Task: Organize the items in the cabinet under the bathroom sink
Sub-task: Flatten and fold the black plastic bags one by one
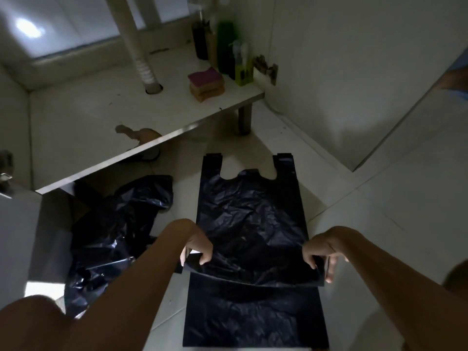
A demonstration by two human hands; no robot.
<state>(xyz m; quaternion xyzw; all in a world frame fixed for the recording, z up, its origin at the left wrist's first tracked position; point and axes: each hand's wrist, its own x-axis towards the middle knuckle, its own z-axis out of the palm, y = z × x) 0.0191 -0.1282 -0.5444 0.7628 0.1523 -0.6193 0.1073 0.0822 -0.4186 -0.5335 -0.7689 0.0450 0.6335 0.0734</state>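
In the head view, a black bag (250, 211) lies flat on the tiled floor (379, 224) in the lower middle of the frame, its handles pointing towards the top. The left hand (196, 252) and right hand (321, 254) each pinch one side edge of it, lifting a fold across its width. Crumpled bags (119, 224) sit at lower left. On the cabinet floor (88, 127) above, sponges (206, 83) are stacked just beside bottles (228, 46) at upper middle, right of a pipe (138, 46).
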